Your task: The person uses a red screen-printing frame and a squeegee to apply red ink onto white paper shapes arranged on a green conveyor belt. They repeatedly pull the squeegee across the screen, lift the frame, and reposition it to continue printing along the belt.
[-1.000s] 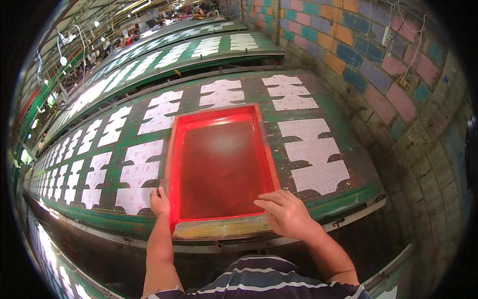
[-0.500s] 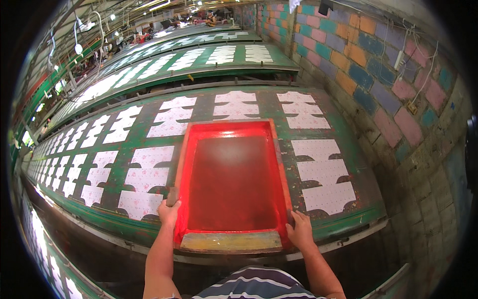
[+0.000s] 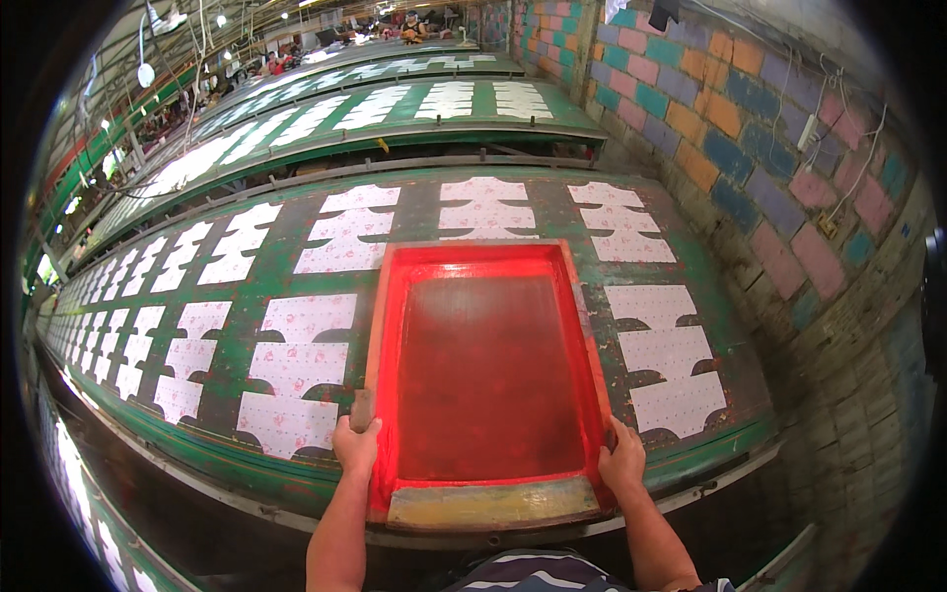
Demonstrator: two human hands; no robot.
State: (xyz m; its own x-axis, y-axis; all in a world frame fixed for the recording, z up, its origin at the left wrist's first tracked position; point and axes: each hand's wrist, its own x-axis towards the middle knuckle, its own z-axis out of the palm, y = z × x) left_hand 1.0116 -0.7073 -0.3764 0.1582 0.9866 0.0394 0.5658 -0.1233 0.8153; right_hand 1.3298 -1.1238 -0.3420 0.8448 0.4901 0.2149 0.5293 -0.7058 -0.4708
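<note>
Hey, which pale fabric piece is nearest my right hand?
The frontmost piece right of the red frame, just beyond your right hand. The others lie farther back or left of the frame.

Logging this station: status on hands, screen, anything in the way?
Left hand and right hand gripping opposite sides of red rectangular printing screen. Screen over green table, contact unclear. White patterned panels flank it; no obstruction visible at hands.

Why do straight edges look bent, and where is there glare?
Head view: the fisheye lens bows the front edge of the near table; same view: glare brightens the far inner wall of the red frame and whitens the left of the table behind.
</note>
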